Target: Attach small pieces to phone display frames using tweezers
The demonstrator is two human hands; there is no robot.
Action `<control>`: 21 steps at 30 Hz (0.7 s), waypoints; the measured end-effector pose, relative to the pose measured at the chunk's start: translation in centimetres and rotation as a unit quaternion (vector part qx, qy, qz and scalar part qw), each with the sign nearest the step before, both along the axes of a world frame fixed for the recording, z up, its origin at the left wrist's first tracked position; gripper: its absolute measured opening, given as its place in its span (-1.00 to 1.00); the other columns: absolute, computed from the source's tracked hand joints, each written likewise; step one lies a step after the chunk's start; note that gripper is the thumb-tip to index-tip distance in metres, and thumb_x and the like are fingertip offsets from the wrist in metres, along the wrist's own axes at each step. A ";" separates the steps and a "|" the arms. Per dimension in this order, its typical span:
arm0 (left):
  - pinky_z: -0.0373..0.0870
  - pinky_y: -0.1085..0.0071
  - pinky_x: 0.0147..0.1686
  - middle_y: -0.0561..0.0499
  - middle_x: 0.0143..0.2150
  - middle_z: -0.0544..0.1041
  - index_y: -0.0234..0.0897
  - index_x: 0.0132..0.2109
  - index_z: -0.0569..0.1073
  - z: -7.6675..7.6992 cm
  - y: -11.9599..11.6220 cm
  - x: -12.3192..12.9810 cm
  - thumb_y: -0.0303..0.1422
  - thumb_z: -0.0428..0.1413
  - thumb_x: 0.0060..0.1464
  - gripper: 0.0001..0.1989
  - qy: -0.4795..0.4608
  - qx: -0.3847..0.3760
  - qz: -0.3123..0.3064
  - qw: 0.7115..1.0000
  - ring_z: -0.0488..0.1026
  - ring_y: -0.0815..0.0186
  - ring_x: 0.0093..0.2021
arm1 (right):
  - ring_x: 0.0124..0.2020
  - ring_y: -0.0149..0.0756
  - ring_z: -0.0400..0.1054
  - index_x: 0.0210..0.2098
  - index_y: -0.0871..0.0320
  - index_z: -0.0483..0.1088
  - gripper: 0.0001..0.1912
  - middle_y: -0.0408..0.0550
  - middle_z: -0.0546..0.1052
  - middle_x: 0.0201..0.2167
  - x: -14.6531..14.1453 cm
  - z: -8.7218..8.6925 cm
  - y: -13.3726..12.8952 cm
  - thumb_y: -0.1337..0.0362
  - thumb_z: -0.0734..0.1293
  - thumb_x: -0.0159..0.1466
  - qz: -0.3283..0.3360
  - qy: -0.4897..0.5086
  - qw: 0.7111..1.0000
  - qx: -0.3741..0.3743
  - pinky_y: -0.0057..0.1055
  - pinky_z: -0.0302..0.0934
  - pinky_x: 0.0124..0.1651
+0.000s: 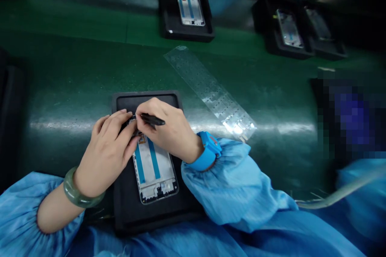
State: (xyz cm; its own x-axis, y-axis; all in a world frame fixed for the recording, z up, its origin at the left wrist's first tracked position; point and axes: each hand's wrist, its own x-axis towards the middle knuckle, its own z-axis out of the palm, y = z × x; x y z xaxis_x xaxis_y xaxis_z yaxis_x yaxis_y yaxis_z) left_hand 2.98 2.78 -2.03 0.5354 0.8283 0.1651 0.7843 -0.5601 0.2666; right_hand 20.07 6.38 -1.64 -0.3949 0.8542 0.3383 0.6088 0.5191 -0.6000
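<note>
A phone frame [157,164] with two blue strips and an orange flex piece lies in a black foam tray [126,204] in front of me. My left hand [110,144] grips the frame's upper left edge, its fingers bent over the top end and the thumb low beside the flex piece. In my right hand [167,128] is a slim black hand tool [153,119], pinched between thumb and fingers above the same top end. Its tip and the spot it meets are hidden behind my fingers.
A clear plastic strip sheet [211,92] lies slantwise on the green bench. Beyond it stands a black tray [187,32] holding another phone frame [190,6]. More trays [288,52] sit at the back right. A cord [340,194] runs from my right side.
</note>
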 end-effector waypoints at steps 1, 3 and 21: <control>0.24 0.08 0.06 -0.22 0.09 0.34 -0.36 0.08 0.32 0.0 0.0 0.0 -0.35 -0.04 0.20 -0.66 0.001 -0.002 -0.002 1.000 0.24 0.06 0.16 | -0.28 -0.39 0.38 -0.31 0.13 0.29 -0.93 -0.13 0.46 -0.34 0.1 -0.1 0.1 0.40 0.21 0.24 -0.006 0.026 1.000 -0.009 -0.45 0.28 -0.21; 0.23 0.07 0.07 -0.20 0.11 0.34 -0.33 0.11 0.30 0.1 0.0 -0.1 -0.32 -0.05 0.21 -0.64 0.004 -0.010 -0.007 1.000 0.22 0.07 0.18 | -0.33 -0.44 0.40 -0.31 0.12 0.28 -0.97 -0.15 0.45 -0.34 0.5 -0.3 0.2 0.37 0.24 0.24 -0.029 0.113 0.992 -0.047 -0.50 0.31 -0.27; 0.21 0.05 0.11 -0.21 0.15 0.31 -0.34 0.14 0.28 0.2 -0.2 0.0 -0.31 -0.05 0.21 -0.61 0.004 -0.029 -0.013 0.999 0.17 0.07 0.23 | -0.28 -0.44 0.42 -0.31 0.14 0.31 -0.94 -0.15 0.50 -0.34 0.6 -0.7 0.2 0.39 0.29 0.21 -0.017 0.094 0.995 0.007 -0.51 0.31 -0.20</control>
State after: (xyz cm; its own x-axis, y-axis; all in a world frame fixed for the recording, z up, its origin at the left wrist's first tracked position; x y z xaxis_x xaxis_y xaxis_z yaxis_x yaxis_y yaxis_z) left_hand 2.95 2.59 -1.86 0.5574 0.8225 0.1131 0.7724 -0.5636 0.2927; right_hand 20.67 6.62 -2.33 -0.2938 0.8611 0.4149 0.5034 0.5084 -0.6986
